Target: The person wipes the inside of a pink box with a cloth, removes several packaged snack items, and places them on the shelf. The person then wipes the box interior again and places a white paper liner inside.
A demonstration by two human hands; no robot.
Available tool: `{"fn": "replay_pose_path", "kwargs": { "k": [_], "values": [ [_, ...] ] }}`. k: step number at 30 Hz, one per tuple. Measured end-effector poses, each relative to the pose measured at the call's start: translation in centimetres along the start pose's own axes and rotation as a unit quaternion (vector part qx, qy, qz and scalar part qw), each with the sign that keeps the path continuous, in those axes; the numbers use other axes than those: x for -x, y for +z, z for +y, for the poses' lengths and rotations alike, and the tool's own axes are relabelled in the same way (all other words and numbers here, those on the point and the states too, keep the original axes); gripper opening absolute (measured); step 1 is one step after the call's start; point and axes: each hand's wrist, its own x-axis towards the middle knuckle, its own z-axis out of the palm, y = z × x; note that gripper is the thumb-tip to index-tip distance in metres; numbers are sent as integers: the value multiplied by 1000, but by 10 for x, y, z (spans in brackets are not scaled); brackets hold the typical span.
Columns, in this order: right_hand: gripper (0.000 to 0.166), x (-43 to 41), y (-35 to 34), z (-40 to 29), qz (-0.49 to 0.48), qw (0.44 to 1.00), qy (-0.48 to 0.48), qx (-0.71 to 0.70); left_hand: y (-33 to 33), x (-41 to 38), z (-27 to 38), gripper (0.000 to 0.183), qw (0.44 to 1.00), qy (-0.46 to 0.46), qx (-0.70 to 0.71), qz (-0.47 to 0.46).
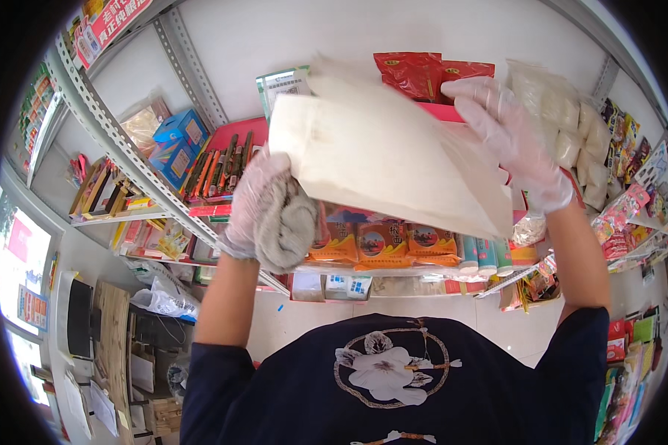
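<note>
My left hand (261,206), in a clear plastic glove, holds a grey cloth (287,228) and the left edge of a large cream-coloured sheet (384,161), which looks like paper or thin card. The sheet is tilted and blurred along its upper edge. My right hand (492,130), gloved the same way, is raised at the sheet's right side with the fingers spread; no grip on it is visible. Behind the sheet stand red packets (409,72) on a shelf. Below its lower edge lie orange packets of food (382,245).
Perforated metal shelf posts (128,150) curve up on the left, near blue boxes (181,142) and dark and orange sticks (222,164) in a pink tray. Clear bags of white goods (568,122) stand at the right. Rolled goods (485,256) lie under the sheet's right end.
</note>
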Motion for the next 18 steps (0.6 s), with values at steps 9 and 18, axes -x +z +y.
{"fn": "replay_pose_path", "kwargs": {
  "k": [9, 18],
  "values": [
    [67, -68, -39, 55, 97, 990, 58, -84, 37, -44, 72, 32, 948, 149, -276, -48],
    [80, -9, -43, 14, 131, 989, 37, 61, 57, -27, 68, 34, 553, 321, -749, -176]
  ]
}}
